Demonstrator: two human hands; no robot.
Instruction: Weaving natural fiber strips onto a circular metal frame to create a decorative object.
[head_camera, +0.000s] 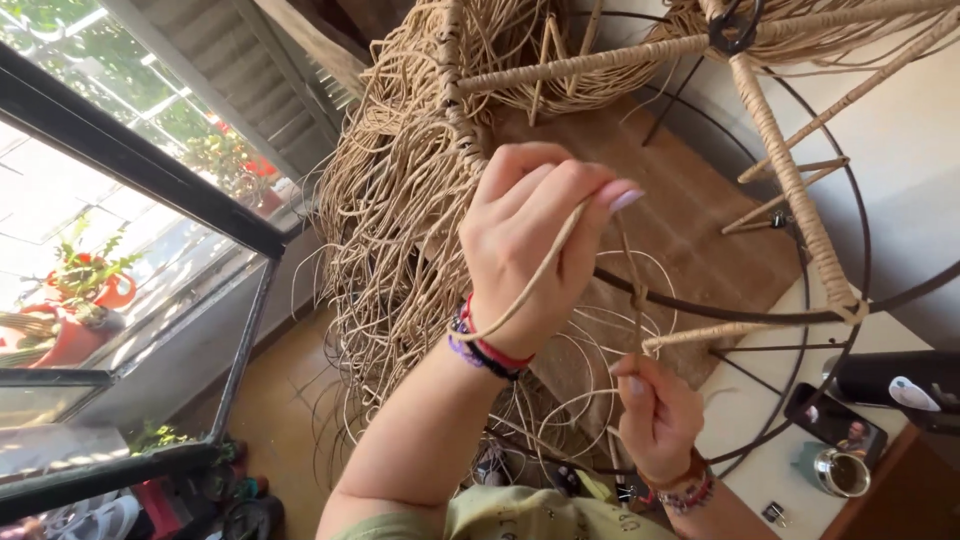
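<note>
Rattan cord (548, 262) pinched in our left hand (530, 240), raised mid-scene, our right hand (655, 410) nearer, gripping the same cord's lower stretch (knotted on the frame (800, 200)), loose strands (390, 200) hanging left, phone (835, 425) near right.

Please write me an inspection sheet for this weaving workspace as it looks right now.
Surface: white table at lower right, brown floor below.
Job's things: dark metal ring frame, spokes partly wrapped in tan cord; loose cord bundle hanging.
Clutter: phone, small metal cup.
Grippers: left hand pinches a cord strand; right hand pinches another strand.
Cables: nothing seen.
Surroundings: window with red potted plants outside.
</note>
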